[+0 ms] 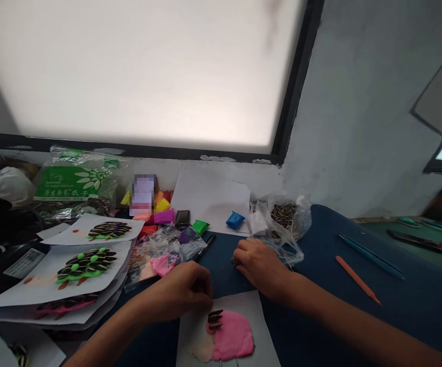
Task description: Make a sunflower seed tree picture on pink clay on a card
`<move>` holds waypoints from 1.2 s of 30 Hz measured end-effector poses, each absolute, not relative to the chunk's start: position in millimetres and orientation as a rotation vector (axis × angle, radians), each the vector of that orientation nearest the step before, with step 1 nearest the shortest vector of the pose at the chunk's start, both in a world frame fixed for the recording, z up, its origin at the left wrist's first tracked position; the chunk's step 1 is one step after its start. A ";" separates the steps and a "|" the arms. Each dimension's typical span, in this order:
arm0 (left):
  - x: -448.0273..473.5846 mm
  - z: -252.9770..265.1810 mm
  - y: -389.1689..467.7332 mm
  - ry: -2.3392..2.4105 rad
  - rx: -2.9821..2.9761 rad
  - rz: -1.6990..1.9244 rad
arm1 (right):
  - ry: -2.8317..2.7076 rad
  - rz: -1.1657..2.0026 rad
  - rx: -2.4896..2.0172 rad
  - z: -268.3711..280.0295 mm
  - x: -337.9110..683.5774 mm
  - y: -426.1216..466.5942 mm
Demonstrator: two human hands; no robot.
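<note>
A white sheet of paper lies in front of me with a flat patch of pink clay and a paler peach patch beside it. Several striped sunflower seeds are stuck at the pink clay's upper left. My left hand is closed, thumb and fingers brought together just over the paper's top left edge; what it may pinch is hidden. My right hand is closed too, fingers curled down at the blue table beside a clear plastic bag of seeds; its fingertips are out of sight.
Finished seed-and-clay pictures are stacked at left. Behind them lies a green-labelled seed bag. Clay packets, including a blue one, and a black pen sit mid-table. At right are an orange tool and a blue tool.
</note>
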State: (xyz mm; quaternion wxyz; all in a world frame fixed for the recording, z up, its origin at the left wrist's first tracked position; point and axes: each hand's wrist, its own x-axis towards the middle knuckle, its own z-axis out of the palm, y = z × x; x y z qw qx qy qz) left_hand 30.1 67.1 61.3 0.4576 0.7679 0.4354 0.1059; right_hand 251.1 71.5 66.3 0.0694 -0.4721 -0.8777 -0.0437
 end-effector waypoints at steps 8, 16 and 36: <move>31.7 56.0 66.6 1.093 1.924 0.303 | -2.569 -0.047 -1.310 77.4 251.7 54.5; 32.8 55.4 66.4 1.119 1.945 0.304 | -2.214 0.628 -1.060 61.5 249.3 13.4; 33.5 58.0 63.5 1.155 1.936 0.281 | -2.542 0.245 -1.201 52.3 259.5 27.2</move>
